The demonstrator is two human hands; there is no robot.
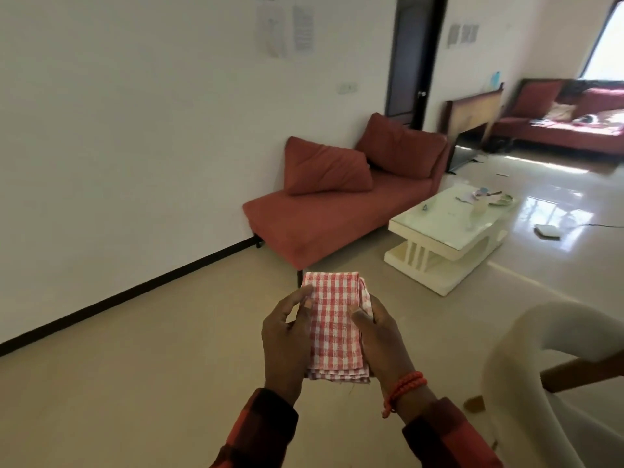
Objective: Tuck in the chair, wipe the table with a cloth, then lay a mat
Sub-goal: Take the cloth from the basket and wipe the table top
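Head view: folded red-white checked cloth (334,327) held mid-air at 6 o'clock, long axis running 12–6. Left hand (287,342) gripping left edge, thumb on top; right hand (381,336) gripping right edge, fingers curled under. Woven cotton, soft, several layers, frayed lower hem. White curved chair (526,373) at 4 o'clock, nearer right hand. Glossy white low table (449,228) at 1 o'clock, well apart; likely wiping target, uncertain.

1 view only, worn on the person's head: it looks forward and down, with the left hand (287,339) and right hand (381,342) close beneath it at lower centre. Being wide-angle, it also takes in the floor (152,383), the left wall (135,113) and the room's far end.
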